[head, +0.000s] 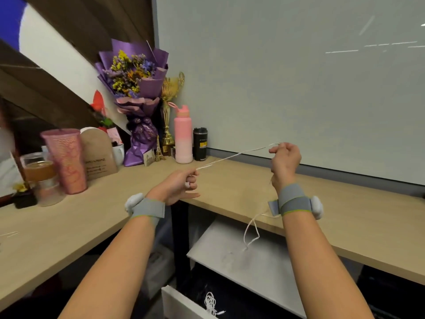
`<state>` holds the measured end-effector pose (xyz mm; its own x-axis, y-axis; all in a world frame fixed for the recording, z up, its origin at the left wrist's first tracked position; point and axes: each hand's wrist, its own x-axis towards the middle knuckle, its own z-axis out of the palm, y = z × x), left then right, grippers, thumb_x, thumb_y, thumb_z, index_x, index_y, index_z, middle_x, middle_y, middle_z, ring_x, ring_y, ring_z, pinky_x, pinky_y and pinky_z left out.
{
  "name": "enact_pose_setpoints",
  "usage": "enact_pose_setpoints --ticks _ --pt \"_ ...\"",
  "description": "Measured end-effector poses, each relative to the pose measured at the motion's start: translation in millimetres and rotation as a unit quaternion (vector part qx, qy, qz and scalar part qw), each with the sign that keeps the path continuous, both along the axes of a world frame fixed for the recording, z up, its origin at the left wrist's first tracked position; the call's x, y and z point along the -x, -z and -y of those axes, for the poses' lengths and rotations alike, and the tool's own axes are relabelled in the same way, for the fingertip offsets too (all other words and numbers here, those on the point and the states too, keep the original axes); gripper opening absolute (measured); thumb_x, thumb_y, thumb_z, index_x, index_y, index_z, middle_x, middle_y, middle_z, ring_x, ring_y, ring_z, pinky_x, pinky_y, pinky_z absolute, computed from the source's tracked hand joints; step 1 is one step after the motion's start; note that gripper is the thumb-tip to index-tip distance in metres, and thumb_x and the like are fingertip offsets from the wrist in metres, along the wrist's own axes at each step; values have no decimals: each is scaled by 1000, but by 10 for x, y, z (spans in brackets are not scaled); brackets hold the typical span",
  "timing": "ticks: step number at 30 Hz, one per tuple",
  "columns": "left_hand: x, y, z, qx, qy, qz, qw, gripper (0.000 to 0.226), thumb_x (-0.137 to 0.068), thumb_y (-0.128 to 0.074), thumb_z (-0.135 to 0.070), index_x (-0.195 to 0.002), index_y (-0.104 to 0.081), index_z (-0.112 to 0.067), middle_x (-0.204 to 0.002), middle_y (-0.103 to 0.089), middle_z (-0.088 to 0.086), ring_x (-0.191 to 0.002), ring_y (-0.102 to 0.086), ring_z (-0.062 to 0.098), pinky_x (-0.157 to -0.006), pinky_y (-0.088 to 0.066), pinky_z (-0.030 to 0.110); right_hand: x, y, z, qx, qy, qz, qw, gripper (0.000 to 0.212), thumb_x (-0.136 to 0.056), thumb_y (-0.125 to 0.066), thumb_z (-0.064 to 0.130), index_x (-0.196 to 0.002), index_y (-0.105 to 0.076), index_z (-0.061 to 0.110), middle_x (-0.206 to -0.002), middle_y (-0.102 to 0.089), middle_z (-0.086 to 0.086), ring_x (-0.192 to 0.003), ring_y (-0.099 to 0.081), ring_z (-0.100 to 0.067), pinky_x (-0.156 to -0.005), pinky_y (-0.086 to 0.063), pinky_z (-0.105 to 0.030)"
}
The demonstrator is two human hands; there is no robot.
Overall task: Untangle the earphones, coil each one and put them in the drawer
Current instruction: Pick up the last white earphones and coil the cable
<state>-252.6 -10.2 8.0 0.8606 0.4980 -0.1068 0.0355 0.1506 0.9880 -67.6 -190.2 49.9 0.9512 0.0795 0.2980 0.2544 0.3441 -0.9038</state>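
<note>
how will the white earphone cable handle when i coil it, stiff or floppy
Probably floppy: the earphone cable runs straight only where the left hand and right hand pull it taut, and its free end droops in loose loops below the right wrist. Likely very light, since a fingertip pinch holds it up.

We have one wide-angle view, worn on the head, facing forward and down toward the inner corner of the wooden surface (230, 187). We are close to it: the left hand (177, 187) and right hand (285, 160) are raised over its near edge, and the forearms fill the lower frame. Behind the surface a pale wall panel (276, 77) closes the view. Beneath the surface, at the bottom edge, a drawer (174, 302) shows.
</note>
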Motion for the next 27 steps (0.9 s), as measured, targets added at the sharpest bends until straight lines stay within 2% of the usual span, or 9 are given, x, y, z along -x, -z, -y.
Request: enact_pose_setpoints --ticks 2,5,9,13,14,18,20,23,27 --pt "63 -83 -5 114 12 44 992 17 -100 -38 -23 -95 -53 -16 -56 -36 -8 -48 -41 6 -76 -55 32 42 28 -45 71 -20 27 997 9 -96 -40 16 -95 -50 16 -74 -64 2 -57 -43 -10 -53 -31 -24" --pt "128 -210 68 144 44 79 985 15 -101 -39 -20 -99 -52 -13 -56 -38 -8 -47 -40 4 -50 -47 18 115 54 -89 163 -64 62 983 13 -94 -46 13 -97 -59 14 -69 -62 5 -53 -41 -8 -47 -29 -22" --pt "124 -366 219 141 63 134 979 22 -101 -39 -26 -86 -50 -15 -55 -40 -8 -49 -44 4 -51 -48 17 280 111 -123 286 -152 87 942 13 -91 -51 8 -91 -64 10 -72 -61 0 -53 -44 -10 -37 -33 -12" --pt "102 -442 308 107 37 141 984 26 -102 -38 -28 -81 -49 -18 -53 -39 -9 -50 -45 5 -53 -47 18 439 149 -166 376 -275 128 876 27 -90 -51 6 -116 -59 10 -107 -68 -9 -85 -59 -16 -78 -46 -25" --pt "102 -453 319 105 31 143 984 26 -102 -37 -28 -80 -49 -18 -52 -39 -9 -49 -45 5 -53 -46 18 485 159 -181 392 -319 133 853 28 -90 -51 10 -117 -57 13 -107 -70 -7 -88 -61 -14 -80 -44 -26" --pt "197 -566 209 165 -54 226 958 31 -102 -36 -26 -74 -45 -18 -46 -36 -10 -44 -39 4 -52 -36 15 602 263 -221 377 -466 119 791 18 -97 -44 18 -98 -60 11 -58 -56 5 -56 -59 -14 -69 -44 -27" --pt "356 -600 -5 218 -117 291 924 35 -103 -34 -24 -69 -42 -19 -44 -33 -9 -42 -35 4 -54 -29 15 536 287 -165 328 -474 83 813 30 -99 -43 28 -85 -62 10 -48 -41 10 -44 -44 -11 -67 -48 -29" --pt "657 -471 -415 263 -247 326 874 35 -101 -31 -12 -66 -37 -19 -39 -33 -9 -34 -34 4 -43 -30 14 357 197 -19 247 -369 45 895 33 -97 -47 34 -78 -62 12 -46 -35 11 -39 -30 -7 -55 -45 -24" --pt "689 38 -504 175 -378 103 903 32 -93 -31 2 -69 -44 -17 -60 -44 -1 -48 -45 7 -49 -33 17 355 18 -22 253 -300 101 914 22 -95 -53 23 -82 -67 13 -62 -35 3 -50 -29 -11 -49 -31 -23"
